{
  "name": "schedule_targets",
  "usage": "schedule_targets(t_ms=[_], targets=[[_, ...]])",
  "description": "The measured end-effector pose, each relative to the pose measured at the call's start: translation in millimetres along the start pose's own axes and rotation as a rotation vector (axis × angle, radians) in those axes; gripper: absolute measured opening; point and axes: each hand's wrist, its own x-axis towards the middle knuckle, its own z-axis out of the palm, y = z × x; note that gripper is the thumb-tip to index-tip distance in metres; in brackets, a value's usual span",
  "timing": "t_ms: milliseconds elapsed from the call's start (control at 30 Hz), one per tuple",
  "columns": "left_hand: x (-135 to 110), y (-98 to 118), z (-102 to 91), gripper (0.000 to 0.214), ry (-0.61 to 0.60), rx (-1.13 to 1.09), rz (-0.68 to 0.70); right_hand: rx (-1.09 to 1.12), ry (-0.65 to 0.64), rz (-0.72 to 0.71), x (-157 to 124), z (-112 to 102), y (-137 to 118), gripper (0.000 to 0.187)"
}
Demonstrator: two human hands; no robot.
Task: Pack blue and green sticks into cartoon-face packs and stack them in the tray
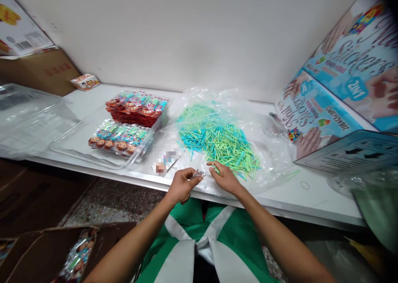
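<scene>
At the white table [314, 198] front edge, left hand [182, 184] pinches small clear plastic sleeve [198, 174]; right hand [226, 177] pinches thin green stick [217, 169]. Probably light, slippery; hold by ends.

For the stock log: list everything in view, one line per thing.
sticks: a loose pile, green and blue, on the plastic sheet mid-table
plastic sheet: one, clear, under the sticks
packet stacks: two, red and multicolour, in the clear tray
clear tray: one, left of the sticks
small box: one, white and orange, by the wall
sticker boxes: at least two, light blue, right
table: one, white
small packet: one, clear, between the hands
left hand: pinches the small packet
right hand: fingers curled at the pile's near edge
</scene>
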Motion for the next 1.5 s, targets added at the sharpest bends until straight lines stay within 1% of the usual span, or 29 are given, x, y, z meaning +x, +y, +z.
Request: schedule_targets(t_ms=[67,133,200,267,367,533,600,667,767,867,967,1067,1167,1267,1333,1367,1400,1433,1467,1500], targets=[[-1,2,-0.4,0.020,0.013,0.109,0.051,-0.130,-0.208,-0.031,3,-18,-11,0.043],[-2,6,-0.3,0.020,0.022,0.213,0.100,-0.222,-0.378,-0.054,5,-33,-22,0.052],[-3,10,0.1,0.019,0.025,0.298,0.157,-0.278,-0.499,-0.076,8,-42,-29,0.057],[-3,13,0.3,0.018,0.025,0.375,0.230,-0.310,-0.573,-0.094,10,-46,-35,0.060],[-3,15,-0.9,0.017,0.019,0.479,0.312,-0.332,-0.613,-0.122,12,-49,-40,0.060],[-2,12,-3.6,0.018,0.017,0.517,0.330,-0.323,-0.659,-0.173,15,-53,-47,0.049],[-2,12,-3.8,0.017,-0.009,0.555,0.385,-0.355,-0.685,-0.177,17,-53,-50,0.046],[-2,12,-3.9,0.017,-0.042,0.626,0.470,-0.393,-0.714,-0.179,20,-51,-53,0.048],[-2,14,-3.9,0.018,-0.084,0.733,0.569,-0.445,-0.731,-0.147,23,-48,-54,0.063],[-2,17,-2.4,0.019,-0.137,0.836,0.597,-0.505,-0.730,-0.091,24,-45,-52,0.083],[-4,20,3.0,0.021,-0.225,0.934,0.565,-0.544,-0.743,-0.074,24,-40,-53,0.092],[-7,20,11.8,0.020,-0.280,0.975,0.480,-0.542,-0.745,-0.051,24,-35,-58,0.096],[-9,18,18.8,0.016,-0.306,0.878,0.406,-0.524,-0.752,-0.058,25,-35,-62,0.098],[-10,15,19.6,0.016,-0.304,0.652,0.361,-0.390,-0.768,-0.107,27,-44,-60,0.099],[-10,13,18.1,0.017,-0.276,0.491,0.290,-0.225,-0.819,-0.100,27,-53,-57,0.091],[-9,11,17.6,0.019,-0.269,0.399,0.239,-0.149,-0.833,-0.088,27,-57,-56,0.082],[-8,9,17.6,0.021,-0.272,0.296,0.181,-0.096,-0.813,-0.081,25,-59,-54,0.071],[-8,8,18.4,0.023,-0.284,0.186,0.121,-0.070,-0.755,-0.089,24,-59,-53,0.058],[-7,6,20.0,0.026,-0.304,0.076,0.065,-0.071,-0.667,-0.108,23,-57,-52,0.048],[-6,5,22.2,0.029,-0.326,-0.025,0.014,-0.094,-0.563,-0.131,22,-53,-51,0.043]])
